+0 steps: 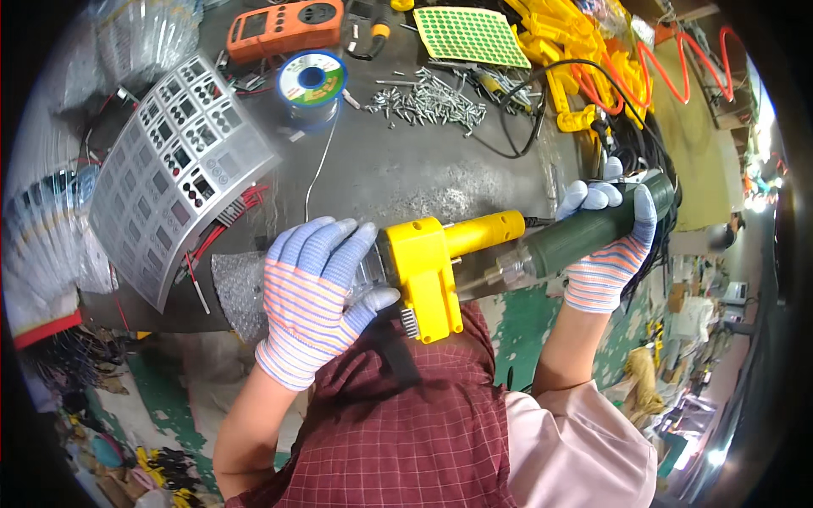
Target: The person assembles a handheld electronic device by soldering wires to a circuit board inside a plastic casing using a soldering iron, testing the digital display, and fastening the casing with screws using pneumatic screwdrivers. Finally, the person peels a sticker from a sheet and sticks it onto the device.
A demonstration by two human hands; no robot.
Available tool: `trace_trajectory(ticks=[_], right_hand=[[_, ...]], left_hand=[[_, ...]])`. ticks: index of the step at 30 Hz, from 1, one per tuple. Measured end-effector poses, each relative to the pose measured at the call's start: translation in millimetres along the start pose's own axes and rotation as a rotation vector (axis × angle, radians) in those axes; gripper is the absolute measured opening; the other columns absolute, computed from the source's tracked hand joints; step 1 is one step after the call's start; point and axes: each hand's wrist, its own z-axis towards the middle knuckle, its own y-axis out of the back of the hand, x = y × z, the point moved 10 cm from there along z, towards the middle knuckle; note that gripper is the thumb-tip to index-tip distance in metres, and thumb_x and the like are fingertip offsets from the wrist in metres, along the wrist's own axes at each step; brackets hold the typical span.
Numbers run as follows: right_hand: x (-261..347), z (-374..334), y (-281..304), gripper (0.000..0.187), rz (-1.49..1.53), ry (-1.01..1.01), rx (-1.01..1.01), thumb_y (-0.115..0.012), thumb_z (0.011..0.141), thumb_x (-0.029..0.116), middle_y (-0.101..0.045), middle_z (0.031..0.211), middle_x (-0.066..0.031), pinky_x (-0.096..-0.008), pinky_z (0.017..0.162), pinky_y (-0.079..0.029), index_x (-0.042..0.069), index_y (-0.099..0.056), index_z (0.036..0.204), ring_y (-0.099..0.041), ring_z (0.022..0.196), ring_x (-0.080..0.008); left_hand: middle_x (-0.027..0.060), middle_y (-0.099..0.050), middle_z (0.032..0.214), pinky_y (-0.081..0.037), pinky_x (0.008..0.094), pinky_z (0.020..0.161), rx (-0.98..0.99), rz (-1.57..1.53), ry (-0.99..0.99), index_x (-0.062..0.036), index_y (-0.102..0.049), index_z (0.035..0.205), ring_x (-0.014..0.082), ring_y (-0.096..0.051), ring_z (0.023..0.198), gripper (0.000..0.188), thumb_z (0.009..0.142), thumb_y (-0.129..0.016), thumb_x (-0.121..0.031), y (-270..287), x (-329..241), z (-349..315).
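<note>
My left hand [318, 292], in a striped knit glove, is closed round the clear end of a yellow plastic device [423, 275]. The device has a boxy body and a yellow handle that points right. In my right hand [611, 241], gloved the same way, lies a dark green electric screwdriver [584, 230], its fingers wrapped round the barrel. The tool's tip points left toward the device's lower side; I cannot tell whether it touches a screw there. Both things are held above the table's front edge.
Loose screws [432, 100] lie on the dark table [381, 165] beyond my hands. Near them are a solder wire spool [312, 85], an orange multimeter [284, 30] and a sheet of green stickers [471, 35]. A label sheet [174, 169] curves up at left; yellow casings [563, 51] pile at right.
</note>
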Motion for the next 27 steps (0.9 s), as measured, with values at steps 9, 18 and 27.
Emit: trace_trajectory(ticks=[9,18,27], right_hand=[[19,16,64,0.041,0.142,0.200,-0.250,-0.068,0.089,0.022,-0.064,0.081,-0.0078,-0.0468,0.097,-0.054,-0.007,-0.062,0.118,-0.067,0.076,-0.0275],[4,28,64,0.043,0.190,0.166,-0.252,-0.066,0.090,0.022,-0.063,0.082,-0.0079,-0.0476,0.097,-0.053,-0.007,-0.060,0.121,-0.064,0.077,-0.0274],[-5,35,67,0.034,0.209,0.112,-0.298,-0.066,0.090,0.017,-0.062,0.080,-0.0068,-0.0461,0.095,-0.055,-0.006,-0.062,0.115,-0.064,0.075,-0.0252]], left_hand=[[0.0087,-0.061,0.120,-0.044,0.0452,0.097,0.021,-0.021,0.028,-0.0121,-0.063,0.125,0.0310,-0.058,0.111,0.061,0.078,-0.077,-0.049,-6,-1,2],[0.0102,-0.063,0.118,-0.045,0.0449,0.095,0.076,-0.006,0.036,-0.0089,-0.063,0.121,0.0316,-0.059,0.108,0.062,0.078,-0.078,-0.051,-7,-3,7],[0.0111,-0.063,0.119,-0.044,0.0478,0.095,0.108,0.090,0.017,-0.0076,-0.062,0.124,0.0325,-0.059,0.105,0.065,0.082,-0.071,-0.057,-9,-6,10]])
